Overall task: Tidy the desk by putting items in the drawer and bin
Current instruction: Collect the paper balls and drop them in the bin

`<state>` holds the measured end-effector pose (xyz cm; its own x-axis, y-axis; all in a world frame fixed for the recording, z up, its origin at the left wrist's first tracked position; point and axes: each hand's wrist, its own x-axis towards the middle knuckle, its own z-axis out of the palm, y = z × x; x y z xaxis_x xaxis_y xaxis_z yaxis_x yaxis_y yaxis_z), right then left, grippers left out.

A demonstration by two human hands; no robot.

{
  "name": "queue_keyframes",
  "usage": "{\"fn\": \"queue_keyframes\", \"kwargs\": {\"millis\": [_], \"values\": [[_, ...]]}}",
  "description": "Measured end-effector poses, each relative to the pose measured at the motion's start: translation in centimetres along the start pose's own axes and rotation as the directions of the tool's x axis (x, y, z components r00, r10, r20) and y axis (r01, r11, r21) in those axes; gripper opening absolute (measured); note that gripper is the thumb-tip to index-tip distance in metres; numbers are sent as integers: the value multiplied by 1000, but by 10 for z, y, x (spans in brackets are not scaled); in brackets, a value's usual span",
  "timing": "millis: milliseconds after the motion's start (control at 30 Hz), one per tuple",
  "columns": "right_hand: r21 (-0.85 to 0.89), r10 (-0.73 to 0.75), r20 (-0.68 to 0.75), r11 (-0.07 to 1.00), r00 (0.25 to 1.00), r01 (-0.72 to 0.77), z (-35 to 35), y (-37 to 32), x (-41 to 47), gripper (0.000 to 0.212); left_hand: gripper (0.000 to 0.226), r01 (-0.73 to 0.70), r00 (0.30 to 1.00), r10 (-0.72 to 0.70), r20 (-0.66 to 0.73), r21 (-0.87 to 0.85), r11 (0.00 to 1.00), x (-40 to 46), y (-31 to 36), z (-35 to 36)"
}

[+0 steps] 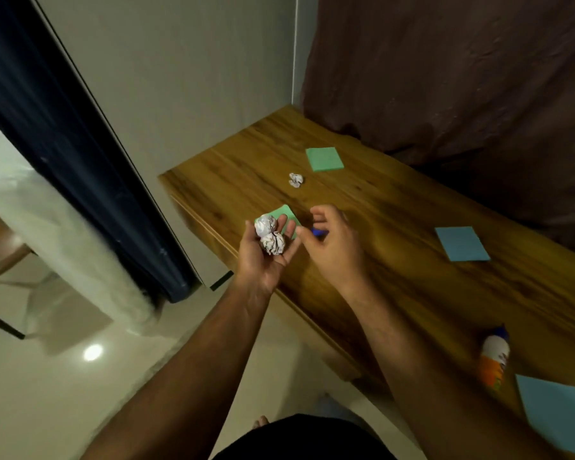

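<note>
The person stands at the near edge of the wooden tabletop [395, 207], both arms stretched over it. The left hand [266, 254] is turned palm up, fingers loosely cupped, and two crumpled paper balls [270, 234] sit in it, one above the other. The right hand [332, 240] hovers just beside it, fingers half curled and blurred; something small and blue [319, 232] shows at its fingertips, but I cannot tell whether it is pinched or only lying on the wood under them.

A third paper ball [295, 179] lies on the tabletop beyond both hands, straight ahead of the left one and slightly left of the right, near a green sticky pad [324, 159]. Another green pad [287, 215] peeks out from under the left hand's fingers. The free right hand seems the likelier one to reach forward for that last ball, since the left palm is already full. Two blue pads [462, 244] [555, 416] and an orange-and-white bottle [494, 356] lying on its side wait further to the right. Neither a bin nor an open drawer is in sight.
</note>
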<state>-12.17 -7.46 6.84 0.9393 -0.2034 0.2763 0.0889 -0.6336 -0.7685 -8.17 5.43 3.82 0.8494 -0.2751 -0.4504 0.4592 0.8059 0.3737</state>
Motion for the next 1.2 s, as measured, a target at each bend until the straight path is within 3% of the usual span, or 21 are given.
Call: {"fn": "queue_keyframes", "kwargs": {"millis": [300, 667, 833, 933, 1067, 1200], "values": [[-262, 177, 136, 955, 975, -137, 54, 42, 108, 55, 57, -46, 995, 51, -81, 56, 997, 59, 58, -7], [-540, 254, 286, 840, 924, -64, 124, 73, 206, 73, 54, 58, 988, -39, -150, 126, 990, 131, 98, -4], [-657, 294, 272, 752, 916, -46, 151, 83, 228, 64, 51, 137, 987, -118, -114, 181, 974, 164, 128, -3], [-722, 335, 228, 688, 914, -72, 164, 86, 229, 44, 53, 187, 982, -175, -69, 251, 950, 185, 153, -7], [-595, 391, 91, 759, 916, -264, 165, 76, 220, 32, 52, 261, 964, -266, -20, 285, 923, 208, 170, -6], [-228, 336, -216, 896, 917, -381, 139, 30, 198, 43, 49, 359, 923, -384, 13, 323, 875, 219, 154, 2]]}}
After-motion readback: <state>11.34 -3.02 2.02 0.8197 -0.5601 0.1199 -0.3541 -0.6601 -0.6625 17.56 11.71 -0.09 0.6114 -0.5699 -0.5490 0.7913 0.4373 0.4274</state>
